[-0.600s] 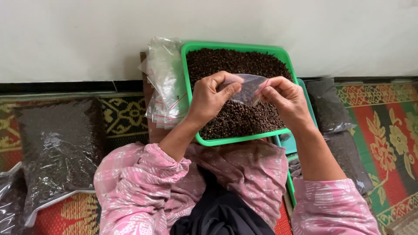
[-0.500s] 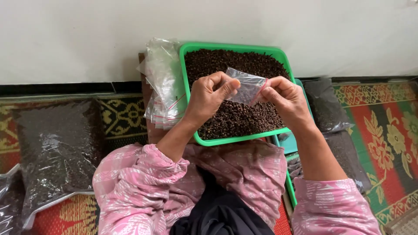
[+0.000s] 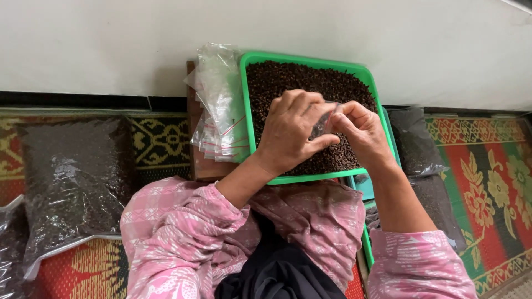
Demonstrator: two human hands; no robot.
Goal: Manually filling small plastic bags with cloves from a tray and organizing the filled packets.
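left hand (image 3: 291, 130) curled, pinching small clear bag (image 3: 321, 126) | right hand (image 3: 363, 133) pinching same bag | over green tray (image 3: 310, 178)

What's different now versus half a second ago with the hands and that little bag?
The left hand and right hand have drawn closer together, and the small clear bag, earlier spread out between them, is now mostly hidden between the fingers. Both hands keep hold of it. The green tray of dark grains and the stack of empty bags have not moved.

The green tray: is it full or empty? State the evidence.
Full: the green tray is covered to its rim with small dark grains; no bare bottom shows.
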